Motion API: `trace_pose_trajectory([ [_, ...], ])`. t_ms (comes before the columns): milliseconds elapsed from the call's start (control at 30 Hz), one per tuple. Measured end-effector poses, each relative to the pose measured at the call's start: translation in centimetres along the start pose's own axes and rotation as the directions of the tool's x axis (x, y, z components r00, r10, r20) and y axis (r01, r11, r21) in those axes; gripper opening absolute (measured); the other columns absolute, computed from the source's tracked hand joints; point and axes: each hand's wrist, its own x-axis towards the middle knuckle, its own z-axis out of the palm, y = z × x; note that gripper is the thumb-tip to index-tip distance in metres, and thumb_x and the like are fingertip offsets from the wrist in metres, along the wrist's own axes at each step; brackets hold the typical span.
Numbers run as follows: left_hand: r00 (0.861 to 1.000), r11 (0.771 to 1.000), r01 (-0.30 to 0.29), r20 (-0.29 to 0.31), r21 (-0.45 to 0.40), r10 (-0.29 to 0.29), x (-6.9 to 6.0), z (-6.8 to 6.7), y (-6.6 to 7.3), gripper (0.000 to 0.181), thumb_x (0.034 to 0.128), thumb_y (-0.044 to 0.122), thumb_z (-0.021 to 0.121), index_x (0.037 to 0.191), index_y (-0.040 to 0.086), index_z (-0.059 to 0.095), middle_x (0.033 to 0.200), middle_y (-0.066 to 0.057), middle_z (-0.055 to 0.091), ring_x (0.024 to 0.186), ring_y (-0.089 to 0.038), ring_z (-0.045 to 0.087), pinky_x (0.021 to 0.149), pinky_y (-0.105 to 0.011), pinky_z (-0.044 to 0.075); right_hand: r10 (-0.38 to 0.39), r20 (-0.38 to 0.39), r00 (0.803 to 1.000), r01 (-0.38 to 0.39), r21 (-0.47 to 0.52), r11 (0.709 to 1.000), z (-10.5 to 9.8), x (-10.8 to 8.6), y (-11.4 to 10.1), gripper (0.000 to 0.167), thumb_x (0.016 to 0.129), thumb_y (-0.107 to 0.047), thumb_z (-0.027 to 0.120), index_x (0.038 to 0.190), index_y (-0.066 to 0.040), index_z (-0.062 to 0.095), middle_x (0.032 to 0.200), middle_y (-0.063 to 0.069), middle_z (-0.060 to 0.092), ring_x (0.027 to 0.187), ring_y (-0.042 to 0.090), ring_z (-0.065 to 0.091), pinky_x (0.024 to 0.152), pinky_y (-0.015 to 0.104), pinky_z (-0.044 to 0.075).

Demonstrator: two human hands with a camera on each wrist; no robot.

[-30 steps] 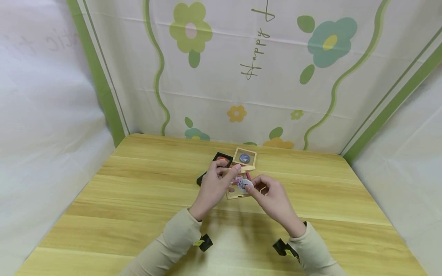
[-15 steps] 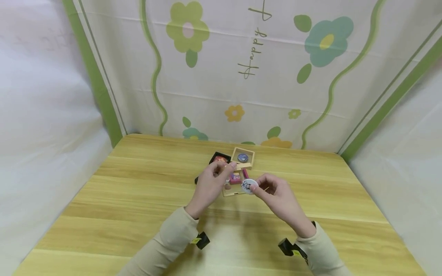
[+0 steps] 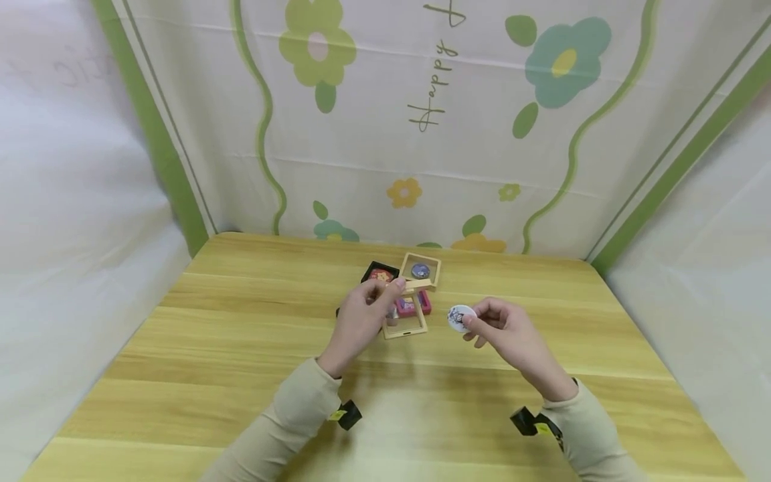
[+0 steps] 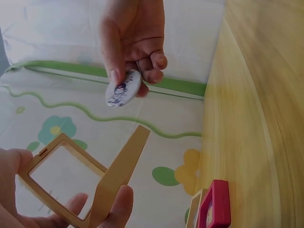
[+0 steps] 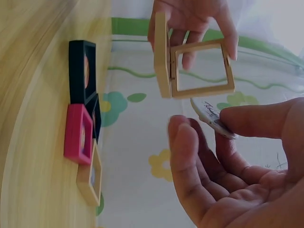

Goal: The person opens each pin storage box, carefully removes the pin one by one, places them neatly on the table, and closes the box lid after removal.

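My left hand [image 3: 355, 320] holds a tan hinged display frame [image 4: 122, 167] by its edges above the table. The frame stands open, its two halves spread at an angle, with a see-through window in one. My right hand [image 3: 512, 335] pinches a round white badge [image 3: 458, 314] between thumb and fingers, to the right of the frame and apart from it. A dark cartoon figure is printed on the badge's face. In the right wrist view the badge [image 5: 209, 114] is seen nearly edge-on, while the frame [image 5: 162, 57] appears beyond it in the left hand.
Behind the left hand, several small frames lie on the wooden table [image 3: 241, 348]: a tan one [image 3: 439, 268] with a blue badge, a pink one [image 3: 426, 302] and black ones [image 5: 76, 71]. Printed fabric walls [image 3: 361, 147] enclose the table at the back and sides.
My right hand has drawn the badge away from the frame, to the right. My left hand keeps the frame in nearly the same place. The view has shifted slightly.
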Motion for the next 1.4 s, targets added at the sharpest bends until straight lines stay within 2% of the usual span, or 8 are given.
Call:
trace_pose_trajectory([
  [100,1.0,1.0,0.0,0.007,-0.002,0.0,0.0,-0.1,0.0,0.052,0.0899,0.061,0.061,0.086,0.009,0.061,0.094,-0.01,0.061,0.071,-0.027,0.069,0.06,-0.041,0.055,0.021,0.023,1.0,-0.02,-0.005,1.0,-0.6,0.3,0.5,0.024,0.097,-0.017,0.065,0.102,0.005,0.061,0.097,0.017,0.069,0.081,0.026,0.069,0.067,0.034,0.057],
  [300,1.0,0.999,0.029,0.001,-0.024,-0.029,0.2,0.0,-0.1,0.055,0.0877,0.061,0.064,0.087,0.007,0.063,0.085,-0.012,0.06,0.073,-0.023,0.07,0.067,-0.041,0.057,0.032,0.077,0.997,-0.03,-0.036,0.999,-2.1,0.8,1.0,0.025,0.097,-0.015,0.066,0.103,0.008,0.058,0.094,0.019,0.068,0.077,0.03,0.067,0.065,0.034,0.056],
  [567,0.999,0.999,0.042,0.004,-0.013,-0.041,0.2,0.0,-0.4,0.056,0.0868,0.063,0.064,0.088,0.006,0.063,0.083,-0.012,0.06,0.073,-0.024,0.07,0.073,-0.044,0.057,0.084,0.197,0.977,-0.053,-0.16,0.986,-3.7,1.3,1.6,0.018,0.098,-0.013,0.063,0.101,0.005,0.059,0.087,0.015,0.064,0.072,0.03,0.062,0.061,0.03,0.053],
  [767,1.0,1.0,0.023,0.02,-0.018,-0.023,0.3,0.1,-0.5,0.055,0.0872,0.062,0.064,0.086,0.007,0.063,0.083,-0.013,0.06,0.073,-0.024,0.07,0.071,-0.039,0.058,0.092,0.212,0.973,-0.052,-0.187,0.981,-3.8,1.1,1.9,0.018,0.096,-0.01,0.065,0.103,0.005,0.058,0.083,0.013,0.065,0.07,0.028,0.061,0.058,0.029,0.052],
  [900,0.999,0.999,0.031,0.018,-0.021,-0.031,0.3,0.1,-0.5,0.055,0.0864,0.063,0.064,0.088,0.008,0.064,0.084,-0.013,0.061,0.074,-0.024,0.07,0.073,-0.045,0.057,0.09,0.229,0.969,-0.043,-0.202,0.978,-4.1,1.0,2.2,0.02,0.094,-0.006,0.067,0.106,0.007,0.058,0.083,0.01,0.066,0.071,0.029,0.062,0.059,0.029,0.052],
  [1000,0.999,0.999,0.033,0.015,-0.016,-0.033,0.3,0.1,-0.4,0.056,0.0862,0.063,0.064,0.088,0.008,0.064,0.083,-0.012,0.061,0.073,-0.024,0.07,0.074,-0.049,0.056,0.071,0.239,0.968,-0.011,-0.246,0.969,-4.3,1.0,2.6,0.016,0.093,-0.007,0.069,0.102,0.004,0.063,0.082,0.009,0.066,0.071,0.027,0.062,0.058,0.029,0.052],
  [1167,0.999,0.999,0.023,0.026,-0.041,-0.022,0.3,0.1,-0.4,0.054,0.0872,0.061,0.065,0.088,0.006,0.063,0.084,-0.012,0.06,0.075,-0.028,0.07,0.073,-0.047,0.057,0.049,0.292,0.955,0.057,-0.344,0.937,-4.6,1.2,3.9,0.007,0.091,-0.004,0.07,0.098,-0.003,0.069,0.081,0.005,0.066,0.068,0.023,0.061,0.054,0.037,0.053],
  [1400,0.999,0.999,0.021,0.027,-0.043,-0.02,0.3,0.1,-0.6,0.054,0.0869,0.062,0.064,0.089,0.008,0.064,0.086,-0.014,0.06,0.075,-0.026,0.07,0.073,-0.044,0.057,0.107,0.315,0.943,0.028,-0.397,0.917,-4.6,1.9,5.8,0.009,0.088,0.003,0.07,0.092,-0.004,0.072,0.08,0.005,0.065,0.066,0.021,0.059,0.054,0.04,0.054],
])
